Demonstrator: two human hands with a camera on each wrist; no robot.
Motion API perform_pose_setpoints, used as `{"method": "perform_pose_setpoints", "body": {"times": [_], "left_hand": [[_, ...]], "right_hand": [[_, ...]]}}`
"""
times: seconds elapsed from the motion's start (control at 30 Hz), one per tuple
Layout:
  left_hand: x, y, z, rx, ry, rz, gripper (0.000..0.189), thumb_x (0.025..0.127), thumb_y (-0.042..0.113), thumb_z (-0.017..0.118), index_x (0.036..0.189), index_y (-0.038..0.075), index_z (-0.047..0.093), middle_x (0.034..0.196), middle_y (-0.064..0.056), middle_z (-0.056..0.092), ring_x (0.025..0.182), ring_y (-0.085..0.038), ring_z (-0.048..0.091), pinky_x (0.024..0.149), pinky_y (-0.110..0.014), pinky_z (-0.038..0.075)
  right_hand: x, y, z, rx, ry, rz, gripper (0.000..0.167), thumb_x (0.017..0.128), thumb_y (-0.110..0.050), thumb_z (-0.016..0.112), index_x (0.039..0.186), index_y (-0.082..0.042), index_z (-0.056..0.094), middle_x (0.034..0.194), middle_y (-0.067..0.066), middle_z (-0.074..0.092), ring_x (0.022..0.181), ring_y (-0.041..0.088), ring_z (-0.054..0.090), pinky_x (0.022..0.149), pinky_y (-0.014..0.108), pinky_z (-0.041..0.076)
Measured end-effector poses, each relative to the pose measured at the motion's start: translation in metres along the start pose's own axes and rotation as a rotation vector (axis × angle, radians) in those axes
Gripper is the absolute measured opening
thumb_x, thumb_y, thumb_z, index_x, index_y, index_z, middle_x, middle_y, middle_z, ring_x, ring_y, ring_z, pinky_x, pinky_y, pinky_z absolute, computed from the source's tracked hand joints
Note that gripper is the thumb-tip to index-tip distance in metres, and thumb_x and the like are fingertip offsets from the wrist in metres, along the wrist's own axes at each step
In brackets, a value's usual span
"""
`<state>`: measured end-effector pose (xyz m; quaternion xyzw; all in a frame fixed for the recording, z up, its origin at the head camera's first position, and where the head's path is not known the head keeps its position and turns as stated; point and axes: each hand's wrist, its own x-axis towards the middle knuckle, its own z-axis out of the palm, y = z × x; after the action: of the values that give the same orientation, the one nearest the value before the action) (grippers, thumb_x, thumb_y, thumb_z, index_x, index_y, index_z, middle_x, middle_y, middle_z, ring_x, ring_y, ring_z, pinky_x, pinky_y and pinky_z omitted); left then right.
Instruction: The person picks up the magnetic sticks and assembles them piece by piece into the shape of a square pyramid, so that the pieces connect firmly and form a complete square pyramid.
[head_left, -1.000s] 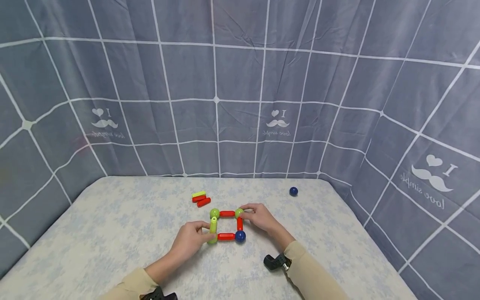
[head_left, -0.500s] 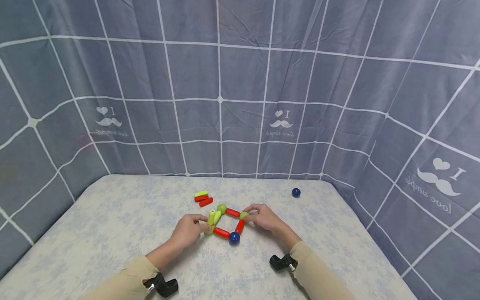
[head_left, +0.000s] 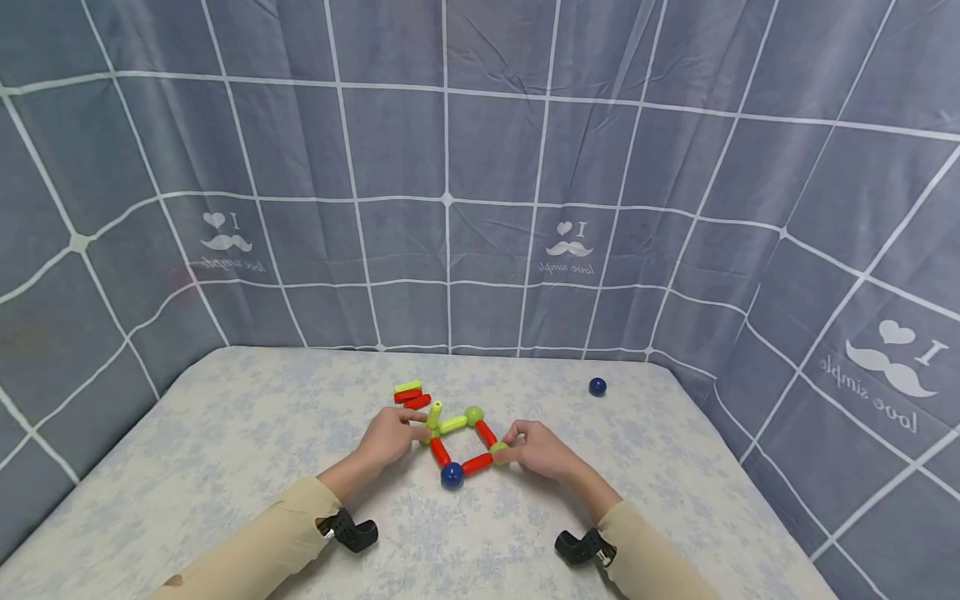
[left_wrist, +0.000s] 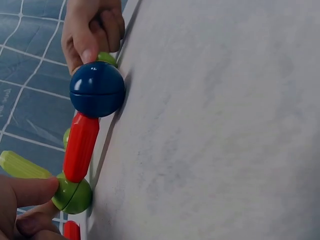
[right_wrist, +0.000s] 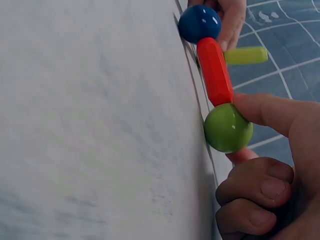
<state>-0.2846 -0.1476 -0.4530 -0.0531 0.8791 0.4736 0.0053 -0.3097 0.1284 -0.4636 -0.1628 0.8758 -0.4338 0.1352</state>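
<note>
A four-sided frame of balls and rods lies on the table. My left hand (head_left: 387, 437) pinches its left green ball (left_wrist: 72, 194) between thumb and fingers. From that ball a yellow-green rod (head_left: 435, 414) stands up, and another yellow-green rod (head_left: 453, 425) runs to the back green ball (head_left: 474, 415). With thumb and index finger, my right hand (head_left: 542, 451) pinches the right green ball (right_wrist: 228, 128). One red rod (head_left: 486, 433) joins it to the back ball. Two more red rods lead to the blue ball (head_left: 452, 476) at the front corner. Fingers partly cover both held balls.
Behind my left hand lie a loose yellow-green rod (head_left: 408, 386) and two loose red rods (head_left: 417, 402). A separate blue ball (head_left: 597, 387) sits at the back right of the table (head_left: 480, 550). Grey gridded curtains (head_left: 495, 167) enclose the back and sides.
The frame has turned clockwise as seen from above. My left hand has moved away from me and my right hand nearer, each still holding its green ball. The blue corner has swung left.
</note>
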Motion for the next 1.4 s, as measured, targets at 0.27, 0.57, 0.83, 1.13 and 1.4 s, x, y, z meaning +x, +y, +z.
{"method": "perform_pose_setpoints", "body": {"times": [0.27, 0.57, 0.83, 1.13, 1.4], "left_hand": [[0.016, 0.001, 0.005, -0.061, -0.050, 0.045, 0.032, 0.088, 0.012, 0.073, 0.120, 0.005, 0.074, 0.125, -0.015, 0.068, 0.089, -0.020, 0.052, 0.067, -0.028, 0.037], [0.022, 0.002, 0.010, -0.105, -0.081, 0.044, 0.032, 0.090, 0.011, 0.071, 0.122, 0.006, 0.073, 0.121, -0.011, 0.069, 0.084, -0.019, 0.049, 0.067, -0.028, 0.037], [0.027, -0.004, 0.012, -0.131, -0.102, 0.054, 0.033, 0.091, 0.013, 0.071, 0.123, 0.008, 0.073, 0.119, -0.008, 0.070, 0.086, -0.018, 0.050, 0.068, -0.029, 0.037], [0.026, -0.008, 0.014, -0.144, -0.107, 0.080, 0.032, 0.092, 0.014, 0.071, 0.123, 0.008, 0.073, 0.115, -0.007, 0.070, 0.079, -0.017, 0.046, 0.066, -0.029, 0.035], [0.024, -0.008, 0.015, -0.215, -0.053, 0.064, 0.034, 0.090, 0.014, 0.071, 0.124, 0.010, 0.073, 0.084, -0.005, 0.062, 0.058, -0.013, 0.039, 0.056, -0.026, 0.036]], "right_hand": [[-0.014, -0.005, 0.008, 0.013, 0.008, 0.012, 0.032, 0.080, -0.031, 0.081, 0.087, -0.010, 0.058, 0.057, -0.007, 0.036, 0.053, 0.010, 0.034, 0.051, 0.026, 0.029], [-0.023, -0.008, 0.011, 0.031, -0.003, 0.016, 0.035, 0.082, -0.033, 0.082, 0.090, -0.009, 0.058, 0.060, -0.006, 0.039, 0.056, 0.011, 0.035, 0.052, 0.026, 0.028], [0.001, -0.010, 0.003, 0.032, 0.158, 0.068, 0.037, 0.089, -0.040, 0.075, 0.108, -0.011, 0.063, 0.069, -0.001, 0.052, 0.059, 0.013, 0.041, 0.055, 0.029, 0.034], [0.032, 0.000, 0.010, 0.140, 0.158, 0.083, 0.040, 0.091, -0.032, 0.073, 0.127, -0.016, 0.070, 0.086, 0.000, 0.056, 0.053, 0.012, 0.036, 0.051, 0.026, 0.033], [0.037, 0.003, 0.011, 0.133, 0.151, 0.089, 0.034, 0.091, -0.035, 0.073, 0.120, -0.019, 0.074, 0.104, 0.003, 0.063, 0.056, 0.012, 0.036, 0.053, 0.026, 0.031]]}}
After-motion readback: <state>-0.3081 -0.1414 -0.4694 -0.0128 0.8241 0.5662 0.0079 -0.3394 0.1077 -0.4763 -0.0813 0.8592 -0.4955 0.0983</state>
